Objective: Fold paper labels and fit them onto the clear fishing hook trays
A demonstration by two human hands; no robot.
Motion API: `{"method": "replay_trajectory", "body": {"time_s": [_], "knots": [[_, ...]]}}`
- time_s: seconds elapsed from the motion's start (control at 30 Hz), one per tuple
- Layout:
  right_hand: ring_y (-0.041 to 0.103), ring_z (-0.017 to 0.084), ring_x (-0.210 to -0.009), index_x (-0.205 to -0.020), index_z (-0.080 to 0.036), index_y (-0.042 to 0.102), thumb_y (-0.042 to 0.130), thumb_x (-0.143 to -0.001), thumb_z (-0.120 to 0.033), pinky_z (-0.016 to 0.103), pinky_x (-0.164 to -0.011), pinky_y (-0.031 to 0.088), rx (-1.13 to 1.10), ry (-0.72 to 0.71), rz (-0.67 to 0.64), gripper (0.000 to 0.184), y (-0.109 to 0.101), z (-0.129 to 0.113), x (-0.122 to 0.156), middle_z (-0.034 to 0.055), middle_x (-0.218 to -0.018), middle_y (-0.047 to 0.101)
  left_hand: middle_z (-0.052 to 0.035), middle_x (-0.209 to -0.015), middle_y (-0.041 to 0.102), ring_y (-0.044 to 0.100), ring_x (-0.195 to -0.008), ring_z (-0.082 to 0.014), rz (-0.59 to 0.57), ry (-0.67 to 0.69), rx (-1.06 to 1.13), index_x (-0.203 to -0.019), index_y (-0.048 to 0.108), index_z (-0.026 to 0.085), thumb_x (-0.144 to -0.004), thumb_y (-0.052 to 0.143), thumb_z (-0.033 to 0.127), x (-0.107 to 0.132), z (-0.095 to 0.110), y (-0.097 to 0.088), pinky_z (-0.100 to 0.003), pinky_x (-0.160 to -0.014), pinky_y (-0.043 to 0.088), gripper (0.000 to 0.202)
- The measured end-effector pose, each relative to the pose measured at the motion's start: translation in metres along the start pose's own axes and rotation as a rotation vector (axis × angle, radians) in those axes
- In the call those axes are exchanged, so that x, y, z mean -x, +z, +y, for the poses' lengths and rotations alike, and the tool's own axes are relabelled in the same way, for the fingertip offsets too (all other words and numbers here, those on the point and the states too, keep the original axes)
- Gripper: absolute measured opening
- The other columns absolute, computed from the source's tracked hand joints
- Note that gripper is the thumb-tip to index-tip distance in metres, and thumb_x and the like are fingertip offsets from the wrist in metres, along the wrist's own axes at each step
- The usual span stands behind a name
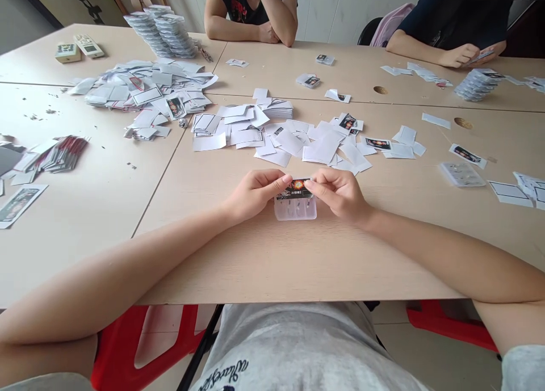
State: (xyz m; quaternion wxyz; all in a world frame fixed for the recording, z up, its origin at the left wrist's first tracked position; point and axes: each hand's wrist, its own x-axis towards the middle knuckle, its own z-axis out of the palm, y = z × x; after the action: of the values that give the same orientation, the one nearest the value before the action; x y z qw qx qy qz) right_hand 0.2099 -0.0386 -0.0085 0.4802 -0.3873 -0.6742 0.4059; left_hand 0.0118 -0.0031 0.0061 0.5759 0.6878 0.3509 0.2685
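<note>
Grey shirt fabric (298, 351) is filling the bottom of the view, and the left forearm (128, 272) and right forearm (451, 255) are stretching out low across a pale wooden table (298, 272). Both hands are closed in a tight pinch, with the left hand (255, 195) and the right hand (340, 195) gripping opposite ends of a dark printed card (294, 189). The card is lying along the upper edge of a clear plastic blister tray (295, 209), which is sitting on the table directly beneath the hands. Both wrists are angling inward, bringing the hands close together over the tray. Loose white paper sheets (293, 141) are lying scattered just beyond the fingers. Another clear plastic tray (462, 174) is lying well off to the right, while a co-worker's hand (455, 55) is holding a small card at the far side of the table.
</note>
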Motion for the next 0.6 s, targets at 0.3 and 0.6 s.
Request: {"method": "replay_trajectory", "body": {"time_s": [0.3,0.6], "knots": [[0.039,0.009,-0.047,-0.06,-0.019,0.039,0.051,-0.087,-0.054,0.024,-0.045,0.027,-0.002,0.265,-0.172,0.046,0.001,0.001,-0.007,-0.0044,-0.05,0.039,-0.0005,-0.065,0.056,0.046,-0.058,-0.0086,0.094,0.051,-0.136,-0.078,0.065,0.012,-0.083,0.057,0.049,0.0,-0.002,0.0,-0.021,-0.052,0.034,0.038],[0.05,0.012,-0.058,-0.077,-0.017,0.057,0.052,-0.087,-0.052,0.024,-0.049,0.036,-0.297,0.319,-0.152,0.037,-0.003,0.004,-0.011,0.0014,-0.067,0.054,-0.0088,-0.097,0.067,0.063,-0.091,-0.0198,-0.106,0.077,0.175,-0.107,0.061,0.013,-0.082,0.064,0.036,-0.006,-0.003,-0.001,-0.031,-0.078,0.05,0.035]]}}
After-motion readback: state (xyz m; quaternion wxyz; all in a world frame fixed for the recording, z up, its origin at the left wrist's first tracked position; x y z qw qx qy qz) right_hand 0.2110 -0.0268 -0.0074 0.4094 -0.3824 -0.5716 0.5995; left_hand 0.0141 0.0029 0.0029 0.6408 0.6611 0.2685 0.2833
